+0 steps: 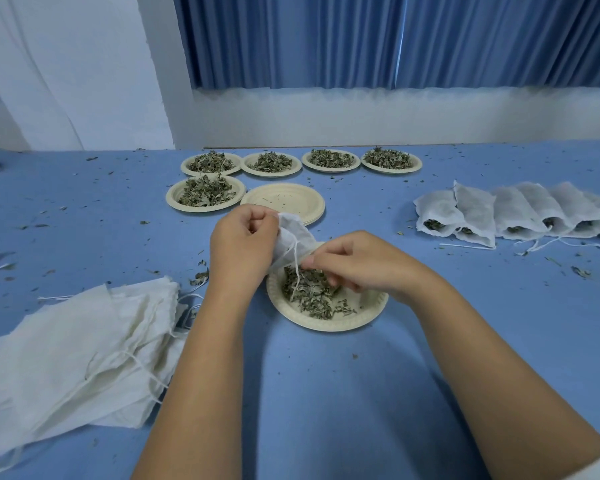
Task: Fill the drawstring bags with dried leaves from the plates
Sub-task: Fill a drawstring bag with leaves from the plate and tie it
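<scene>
My left hand (241, 245) and right hand (355, 263) both pinch a drawstring bag (293, 237) over the leaf plate (368, 315), filled bags (520, 211) at two o'clock.

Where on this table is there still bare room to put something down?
Bare table, with only leaf crumbs on it, lies at the near edge, this side of the working plate, and right of that plate, nearer than the filled bags. Crowded: the far plates of leaves and the empty-bag pile at left.

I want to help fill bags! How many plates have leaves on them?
6. Four plates in the far row, one just before it on the left, one nearest the camera. The bare plate isn't counted; none seem hidden.
</scene>
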The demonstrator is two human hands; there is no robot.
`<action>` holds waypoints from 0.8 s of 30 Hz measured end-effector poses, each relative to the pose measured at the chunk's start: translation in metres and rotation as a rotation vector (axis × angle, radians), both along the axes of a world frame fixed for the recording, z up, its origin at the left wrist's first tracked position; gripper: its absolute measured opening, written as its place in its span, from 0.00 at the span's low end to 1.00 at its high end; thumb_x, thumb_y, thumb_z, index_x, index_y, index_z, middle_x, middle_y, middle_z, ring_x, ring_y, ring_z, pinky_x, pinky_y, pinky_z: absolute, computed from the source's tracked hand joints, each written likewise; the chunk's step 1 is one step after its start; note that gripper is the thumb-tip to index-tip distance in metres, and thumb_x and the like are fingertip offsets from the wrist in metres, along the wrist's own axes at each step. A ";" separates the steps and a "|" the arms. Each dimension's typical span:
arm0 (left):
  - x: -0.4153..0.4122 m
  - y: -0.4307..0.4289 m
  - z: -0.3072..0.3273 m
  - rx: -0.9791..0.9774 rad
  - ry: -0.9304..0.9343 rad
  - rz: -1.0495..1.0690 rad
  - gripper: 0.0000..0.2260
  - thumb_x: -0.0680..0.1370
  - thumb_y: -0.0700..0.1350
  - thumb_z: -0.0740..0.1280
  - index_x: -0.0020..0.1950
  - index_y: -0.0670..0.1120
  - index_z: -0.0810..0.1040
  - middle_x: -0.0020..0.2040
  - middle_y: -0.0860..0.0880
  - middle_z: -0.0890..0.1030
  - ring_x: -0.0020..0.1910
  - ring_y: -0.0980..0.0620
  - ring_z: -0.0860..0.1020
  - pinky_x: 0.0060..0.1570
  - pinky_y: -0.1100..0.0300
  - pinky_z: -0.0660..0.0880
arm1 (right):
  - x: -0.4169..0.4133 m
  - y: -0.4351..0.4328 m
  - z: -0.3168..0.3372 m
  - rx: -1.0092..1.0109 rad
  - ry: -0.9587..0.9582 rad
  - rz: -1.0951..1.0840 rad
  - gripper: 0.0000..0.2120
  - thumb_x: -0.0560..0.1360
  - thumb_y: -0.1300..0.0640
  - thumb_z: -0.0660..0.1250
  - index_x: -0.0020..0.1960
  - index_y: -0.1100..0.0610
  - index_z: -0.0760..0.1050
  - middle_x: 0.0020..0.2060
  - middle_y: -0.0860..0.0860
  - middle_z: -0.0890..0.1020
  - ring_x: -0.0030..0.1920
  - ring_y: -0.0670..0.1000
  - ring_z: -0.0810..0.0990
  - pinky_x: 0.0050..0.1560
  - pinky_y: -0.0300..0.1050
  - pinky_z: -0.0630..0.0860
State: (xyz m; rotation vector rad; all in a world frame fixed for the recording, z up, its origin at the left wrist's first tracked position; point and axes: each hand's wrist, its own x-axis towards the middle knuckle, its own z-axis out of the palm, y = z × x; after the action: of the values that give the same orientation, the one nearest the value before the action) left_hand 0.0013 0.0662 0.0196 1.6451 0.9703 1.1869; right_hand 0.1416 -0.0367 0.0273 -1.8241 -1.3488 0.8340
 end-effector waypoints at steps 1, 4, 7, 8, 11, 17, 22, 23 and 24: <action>0.000 0.000 0.000 0.004 -0.004 0.004 0.09 0.78 0.44 0.67 0.39 0.52 0.79 0.34 0.52 0.79 0.29 0.62 0.73 0.31 0.72 0.70 | -0.004 0.001 -0.002 0.015 0.013 0.034 0.08 0.73 0.46 0.72 0.43 0.49 0.85 0.25 0.43 0.76 0.24 0.42 0.69 0.26 0.33 0.67; -0.001 0.001 0.001 -0.004 -0.026 0.026 0.09 0.78 0.44 0.66 0.39 0.53 0.79 0.34 0.51 0.79 0.29 0.61 0.73 0.32 0.70 0.71 | -0.010 0.004 -0.009 0.062 0.006 0.098 0.05 0.72 0.49 0.75 0.41 0.49 0.84 0.24 0.44 0.71 0.27 0.47 0.67 0.30 0.41 0.66; -0.001 0.000 0.001 -0.034 -0.067 0.041 0.08 0.78 0.45 0.66 0.39 0.53 0.79 0.34 0.52 0.78 0.31 0.58 0.74 0.38 0.62 0.74 | -0.010 0.007 -0.014 0.052 -0.033 0.075 0.05 0.72 0.49 0.75 0.40 0.50 0.84 0.25 0.47 0.67 0.30 0.53 0.64 0.29 0.45 0.65; -0.001 0.000 0.001 -0.041 -0.085 0.050 0.08 0.78 0.45 0.66 0.39 0.53 0.79 0.34 0.53 0.78 0.31 0.58 0.74 0.38 0.61 0.75 | -0.009 0.007 -0.014 0.044 -0.044 0.062 0.05 0.72 0.50 0.75 0.40 0.50 0.84 0.25 0.47 0.67 0.30 0.53 0.64 0.27 0.44 0.66; -0.004 0.000 0.003 -0.015 -0.120 0.106 0.09 0.78 0.44 0.66 0.39 0.54 0.79 0.34 0.55 0.78 0.31 0.61 0.73 0.36 0.70 0.72 | -0.003 0.006 -0.015 0.031 -0.106 0.024 0.05 0.71 0.51 0.76 0.37 0.49 0.85 0.24 0.47 0.69 0.26 0.49 0.68 0.26 0.42 0.72; -0.013 0.004 0.007 -0.021 -0.234 0.207 0.10 0.78 0.43 0.65 0.40 0.55 0.79 0.36 0.56 0.78 0.32 0.63 0.73 0.34 0.75 0.70 | 0.009 0.006 -0.015 0.010 -0.238 -0.026 0.03 0.72 0.53 0.76 0.39 0.50 0.84 0.21 0.42 0.75 0.23 0.42 0.73 0.29 0.36 0.71; -0.016 0.006 0.008 -0.026 -0.265 0.230 0.10 0.79 0.43 0.64 0.41 0.55 0.79 0.38 0.56 0.79 0.35 0.63 0.75 0.36 0.75 0.69 | 0.006 0.006 -0.012 0.121 -0.196 -0.060 0.04 0.73 0.52 0.74 0.42 0.51 0.86 0.33 0.48 0.84 0.32 0.47 0.80 0.36 0.39 0.76; -0.015 0.006 0.008 -0.021 -0.255 0.229 0.09 0.79 0.43 0.64 0.41 0.54 0.79 0.39 0.55 0.79 0.37 0.62 0.76 0.37 0.74 0.70 | 0.006 0.006 -0.011 0.146 -0.190 -0.064 0.04 0.73 0.53 0.74 0.42 0.52 0.86 0.33 0.48 0.85 0.33 0.47 0.80 0.36 0.38 0.76; -0.015 0.006 0.007 -0.014 -0.242 0.229 0.08 0.79 0.43 0.64 0.43 0.53 0.79 0.40 0.54 0.80 0.39 0.60 0.77 0.39 0.73 0.70 | 0.006 0.006 -0.011 0.162 -0.191 -0.065 0.04 0.73 0.53 0.74 0.42 0.52 0.86 0.31 0.46 0.84 0.31 0.44 0.79 0.34 0.34 0.74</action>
State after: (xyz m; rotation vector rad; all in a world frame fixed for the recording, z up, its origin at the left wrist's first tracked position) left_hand -0.0138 0.0725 0.0270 1.3666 1.0274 1.4903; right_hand 0.1478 -0.0309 0.0166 -1.8444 -1.4232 0.5115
